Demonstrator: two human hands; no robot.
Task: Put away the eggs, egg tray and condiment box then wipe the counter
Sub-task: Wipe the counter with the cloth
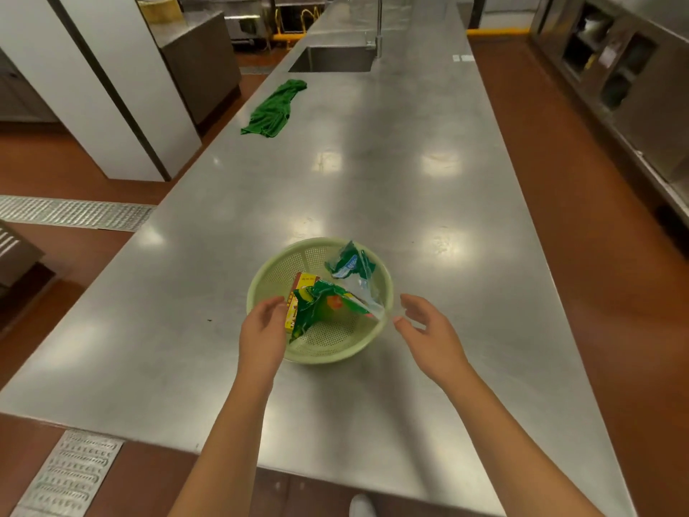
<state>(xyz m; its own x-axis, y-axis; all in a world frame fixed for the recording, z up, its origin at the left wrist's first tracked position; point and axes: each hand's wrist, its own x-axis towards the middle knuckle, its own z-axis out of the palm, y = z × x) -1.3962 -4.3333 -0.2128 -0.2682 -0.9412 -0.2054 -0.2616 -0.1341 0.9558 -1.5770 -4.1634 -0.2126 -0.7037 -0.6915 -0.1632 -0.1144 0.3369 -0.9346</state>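
Steel counter (373,173), long, running away from the viewer through a commercial kitchen with a red-brown floor (581,203).

Landmark: colander (261,289), pale green, perforated, round, standing on the counter near its near end.

Inside the colander:
- box (298,292), yellow and red, printed, leaning against the left wall; taken to be the condiment box.
- packet (320,304), green with an orange patch, crumpled, lying across the box toward the middle.
- second packet (348,261), green and white, at the far right of the bowl.
- clear plastic (367,292), crinkled, reaching from the second packet to the colander's right rim.

At the colander:
- left hand (263,330), at the near left rim, fingers loosely curved, fingertips by the box edge; whether they touch it cannot be told; nothing gripped.
- right hand (423,326), just right of the rim, fingers relaxed and spread, holding nothing, tips close to the clear plastic.

Beyond the colander:
- cloth (276,110), dark green, rumpled, lying on the counter's left edge, well apart.
- sink (335,59), set into the counter past the cloth, with a tap (378,28) at its right corner.

Left of the colander, off the counter: floor grate (71,212); white panels (123,87).

No eggs or egg tray in view.
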